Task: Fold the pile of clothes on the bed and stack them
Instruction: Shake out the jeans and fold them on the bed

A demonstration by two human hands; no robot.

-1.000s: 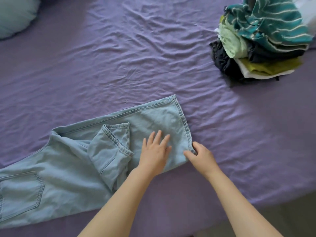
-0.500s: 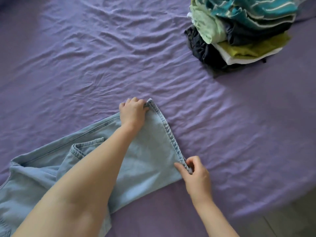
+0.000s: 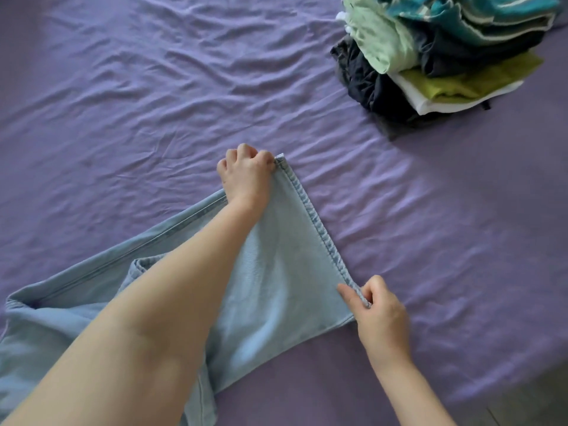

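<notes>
While hands (image 3: 246,176) pinch jeans (image 3: 276,272), stack (image 3: 445,50) waits.

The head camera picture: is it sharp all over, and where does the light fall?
Head view: the jeans hem and both hands, left and right, look sharp; the clothes stack at the top right corner is softer and stretched by the wide lens; soft, even light, with a dim shadow over the purple sheet on the right.
</notes>
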